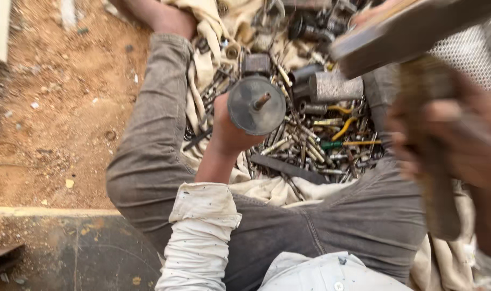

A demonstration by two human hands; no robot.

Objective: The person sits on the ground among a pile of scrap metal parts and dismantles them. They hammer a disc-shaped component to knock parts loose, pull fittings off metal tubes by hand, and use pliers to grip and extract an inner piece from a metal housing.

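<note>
A round metal part (256,105), a disc with a stub shaft, is held up over the tool pile (310,145) by the left hand (229,132), closed around its body from behind. It looks heavy, rigid and possibly greasy; the body, not the shaft, seems the surest grip. The right hand (450,140), blurred, is wrapped around a hammer (412,32) handle.

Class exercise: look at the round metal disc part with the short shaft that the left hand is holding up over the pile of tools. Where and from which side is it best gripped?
Grip the body behind the disc part, coming from below and behind as the left hand does. The flat disc face is wide and smooth, and the stubby shaft pointing at the camera probably offers little purchase. The narrower body behind it fits a closed fist.
</note>
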